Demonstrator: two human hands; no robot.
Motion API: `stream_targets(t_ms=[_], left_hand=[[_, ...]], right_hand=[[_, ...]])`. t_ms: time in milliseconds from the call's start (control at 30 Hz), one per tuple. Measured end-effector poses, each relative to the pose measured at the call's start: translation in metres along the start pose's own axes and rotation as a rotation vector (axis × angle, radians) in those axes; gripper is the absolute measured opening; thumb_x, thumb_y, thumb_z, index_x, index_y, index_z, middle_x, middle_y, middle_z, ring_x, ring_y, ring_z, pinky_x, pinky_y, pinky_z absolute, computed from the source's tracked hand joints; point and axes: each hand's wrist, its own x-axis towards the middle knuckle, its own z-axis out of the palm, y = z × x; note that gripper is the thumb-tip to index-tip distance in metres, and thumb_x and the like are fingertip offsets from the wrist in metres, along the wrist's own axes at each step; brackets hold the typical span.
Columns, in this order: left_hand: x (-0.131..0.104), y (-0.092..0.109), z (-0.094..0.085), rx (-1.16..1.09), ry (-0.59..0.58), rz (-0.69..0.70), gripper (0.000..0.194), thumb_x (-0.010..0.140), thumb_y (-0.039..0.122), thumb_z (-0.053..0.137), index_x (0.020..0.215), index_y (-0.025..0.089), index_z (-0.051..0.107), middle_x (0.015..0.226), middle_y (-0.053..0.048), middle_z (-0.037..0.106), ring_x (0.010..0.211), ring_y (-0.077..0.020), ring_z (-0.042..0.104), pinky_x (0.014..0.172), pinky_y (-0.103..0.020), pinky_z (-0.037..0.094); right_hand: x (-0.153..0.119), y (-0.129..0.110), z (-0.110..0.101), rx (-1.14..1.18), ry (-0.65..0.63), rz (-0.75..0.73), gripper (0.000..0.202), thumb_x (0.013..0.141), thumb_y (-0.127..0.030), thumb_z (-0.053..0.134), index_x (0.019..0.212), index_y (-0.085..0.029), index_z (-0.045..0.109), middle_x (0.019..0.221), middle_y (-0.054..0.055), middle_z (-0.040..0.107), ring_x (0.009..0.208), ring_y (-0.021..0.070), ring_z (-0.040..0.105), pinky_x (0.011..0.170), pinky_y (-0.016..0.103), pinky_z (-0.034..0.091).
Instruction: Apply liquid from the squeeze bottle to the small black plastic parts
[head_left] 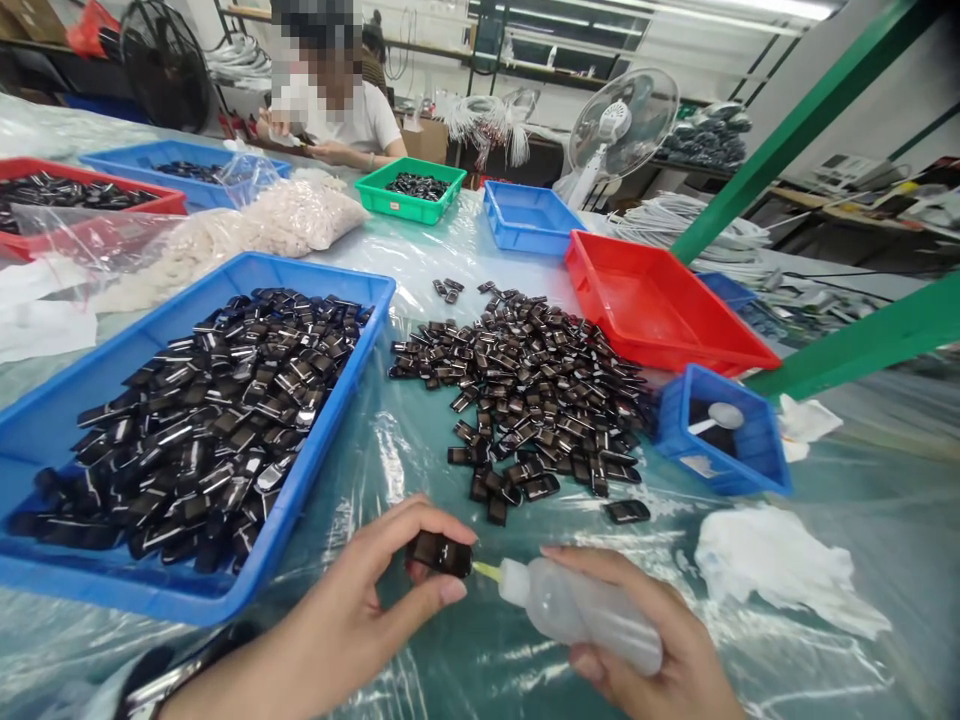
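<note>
Between thumb and fingers, my left hand (382, 580) pinches a small dark glossy plastic piece (441, 554), whose exact kind I cannot tell. My right hand (652, 630) is wrapped round a translucent squeeze bottle (585, 610) lying almost level. Its thin yellowish tip (487, 571) points left and meets, or nearly meets, the right end of the dark piece. Beyond my hands spreads a loose pile of similar dark pieces (525, 390). A large blue tray (315, 470) on the left holds many more of them.
A red tray (667, 300) and a small blue bin (720, 475) with a white spoon stand right of the pile. Crumpled white tissue (780, 560) lies near my right hand. A green post (810, 130) slants at right. A person (352, 120) sits across the table.
</note>
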Motion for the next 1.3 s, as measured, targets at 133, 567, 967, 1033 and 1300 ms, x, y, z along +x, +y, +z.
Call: stream_targets(t_ms=[133, 567, 967, 1033, 1300], left_hand=[[-0.003, -0.002, 0.000, 0.003, -0.016, 0.016, 0.017, 0.091, 0.033, 0.053, 0.108, 0.031, 0.057, 0.104, -0.003, 0.055, 0.106, -0.0255, 0.050, 0.075, -0.030, 0.046], [-0.004, -0.002, 0.002, 0.012, -0.006, 0.057, 0.016, 0.091, 0.030, 0.056, 0.106, 0.033, 0.060, 0.095, 0.000, 0.056, 0.091, -0.0215, 0.056, 0.074, -0.032, 0.045], [-0.006, -0.004, 0.003, 0.025, 0.002, 0.135, 0.020, 0.092, 0.024, 0.056, 0.109, 0.034, 0.059, 0.096, 0.001, 0.056, 0.091, -0.0185, 0.057, 0.078, -0.029, 0.048], [-0.005, -0.005, 0.004, 0.026, 0.012, 0.155, 0.021, 0.091, 0.023, 0.056, 0.109, 0.033, 0.059, 0.095, 0.001, 0.057, 0.089, -0.0174, 0.057, 0.078, -0.028, 0.048], [-0.006, -0.007, 0.005, 0.048, 0.062, 0.175, 0.021, 0.091, 0.023, 0.056, 0.110, 0.032, 0.060, 0.096, 0.000, 0.060, 0.090, -0.0190, 0.059, 0.074, -0.027, 0.049]], right_hand=[[0.003, -0.007, 0.000, 0.077, 0.010, 0.043, 0.036, 0.073, -0.064, 0.063, 0.097, -0.038, 0.072, 0.084, -0.002, 0.075, 0.064, 0.0138, 0.069, 0.054, 0.016, 0.054], [0.007, -0.015, -0.003, 0.156, -0.041, 0.169, 0.030, 0.072, -0.063, 0.065, 0.091, -0.042, 0.073, 0.079, -0.003, 0.074, 0.060, 0.0127, 0.067, 0.051, 0.016, 0.051], [0.004, -0.017, -0.003, 0.132, -0.053, 0.231, 0.030, 0.073, -0.065, 0.062, 0.091, -0.043, 0.073, 0.080, -0.003, 0.075, 0.058, 0.0149, 0.067, 0.048, 0.020, 0.051], [0.004, -0.016, -0.003, 0.104, -0.042, 0.228, 0.030, 0.073, -0.064, 0.062, 0.091, -0.042, 0.074, 0.083, -0.002, 0.076, 0.063, 0.0164, 0.069, 0.050, 0.020, 0.052], [0.005, -0.014, -0.004, 0.144, -0.047, 0.177, 0.034, 0.074, -0.062, 0.064, 0.092, -0.035, 0.075, 0.081, 0.001, 0.076, 0.057, 0.0169, 0.069, 0.045, 0.022, 0.053]])
